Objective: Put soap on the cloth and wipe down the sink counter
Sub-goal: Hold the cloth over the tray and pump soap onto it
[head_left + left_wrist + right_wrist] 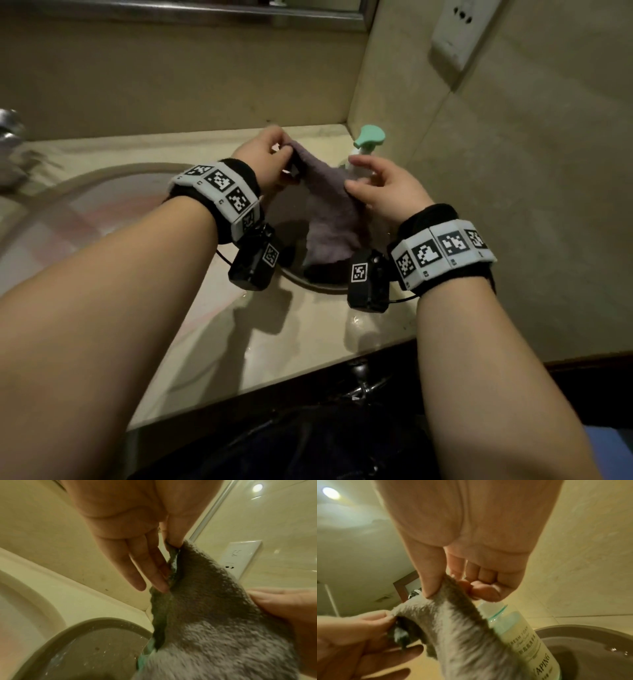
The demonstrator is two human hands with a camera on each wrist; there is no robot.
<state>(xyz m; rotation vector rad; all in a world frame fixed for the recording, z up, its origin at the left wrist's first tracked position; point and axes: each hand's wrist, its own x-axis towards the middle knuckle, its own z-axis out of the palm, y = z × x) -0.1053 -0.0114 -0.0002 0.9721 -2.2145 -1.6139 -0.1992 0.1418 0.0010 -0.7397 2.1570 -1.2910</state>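
A grey-purple cloth (329, 212) hangs between my two hands above a dark grey basin (320, 281) on the sink counter (274, 329). My left hand (284, 150) pinches its upper left corner; the left wrist view shows thumb and straight fingers of that left hand (169, 563) clamping the cloth (214, 615) edge. My right hand (356, 178) pinches the right edge, thumb over curled fingers in the right wrist view (447, 588). The soap bottle (370, 136), with a teal pump head, stands just behind my right hand; its pale body (522, 635) shows behind the cloth (453, 628).
The white sink bowl (102, 192) lies to the left, with a metal faucet (10, 144) at the far left. Tiled walls close the back and right, with a wall socket (455, 31) up high. The basin rim (583, 627) is wet. The counter's front edge runs below my wrists.
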